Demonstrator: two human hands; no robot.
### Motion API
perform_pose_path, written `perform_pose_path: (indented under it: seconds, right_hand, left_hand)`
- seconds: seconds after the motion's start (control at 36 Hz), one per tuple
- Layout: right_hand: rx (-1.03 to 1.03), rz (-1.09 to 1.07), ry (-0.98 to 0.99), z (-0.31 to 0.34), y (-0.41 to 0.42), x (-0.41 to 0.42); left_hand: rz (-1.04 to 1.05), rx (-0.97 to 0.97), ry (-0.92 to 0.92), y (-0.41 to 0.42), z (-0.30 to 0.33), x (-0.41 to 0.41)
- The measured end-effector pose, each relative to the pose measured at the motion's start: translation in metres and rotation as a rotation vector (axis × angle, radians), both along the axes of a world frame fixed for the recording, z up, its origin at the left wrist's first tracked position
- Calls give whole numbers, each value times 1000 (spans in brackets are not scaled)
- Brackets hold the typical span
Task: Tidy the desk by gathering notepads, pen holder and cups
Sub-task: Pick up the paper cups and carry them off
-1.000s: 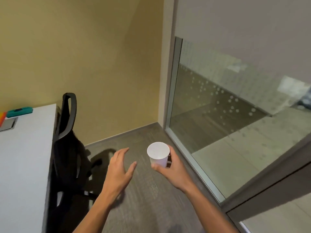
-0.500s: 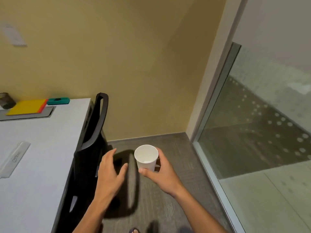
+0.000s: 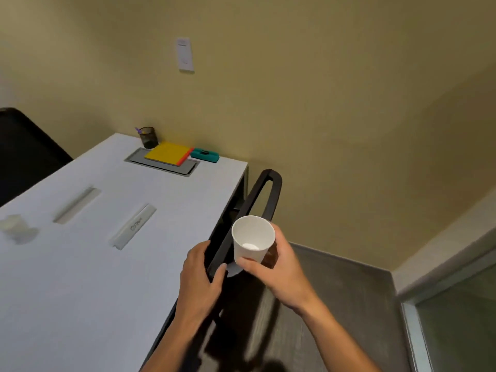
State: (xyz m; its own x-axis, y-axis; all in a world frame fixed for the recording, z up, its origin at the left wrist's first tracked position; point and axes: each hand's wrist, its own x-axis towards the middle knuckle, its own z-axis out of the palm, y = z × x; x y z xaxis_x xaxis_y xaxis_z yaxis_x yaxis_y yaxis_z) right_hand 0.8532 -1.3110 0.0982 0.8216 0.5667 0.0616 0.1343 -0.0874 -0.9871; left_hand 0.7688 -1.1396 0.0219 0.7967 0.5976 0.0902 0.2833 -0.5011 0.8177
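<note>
a: where are the hands?

b: the right hand (image 3: 279, 267) is out in front, beside the desk (image 3: 94, 264). its fingers wrap round a white paper cup (image 3: 252, 238), thumb across the near side. the cup stands upright with its open top facing the camera, and it looks empty inside.

a: and the other one?

b: the left hand (image 3: 200, 280) is just left of the cup. it is loose and holding nothing — fingers a little curled, thumb sticking out toward the cup. it sits over the desk's right edge and the black chair (image 3: 268, 194), but it is hard to tell if it touches the chair.

a: what is on the desk?

b: at the far end stands a dark pen holder (image 3: 148, 137). next to it lies a yellow notepad (image 3: 167, 154) with an orange edge, on a grey tray (image 3: 139, 159) set in the desk. a teal thing (image 3: 205, 155) lies just right of the notepad. far to the left is another cup (image 3: 13, 226), very blurry.

a: what changed from half a second ago?

b: the view swung left — the glass wall has almost gone from sight, and much more of the desk shows. the hands, which were over the floor, are now by the desk edge. the right hand kept its hold on the cup the whole time, and the left stayed open.
</note>
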Motion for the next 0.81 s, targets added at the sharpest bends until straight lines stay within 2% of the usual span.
perform_pose_path:
  seconds: [0.39,0.58,0.81]
  right_hand:
    - [-52,443,-48,-7,99,83]
    - [-103,585,-116,-20,161,83]
    - [-230,821,-256,-40,247,63]
  left_hand:
    - [454,-53,27,21,5,-6]
    - [658,-60,51,35,11,-27]
    - [794,-64,55,79,2,-55]
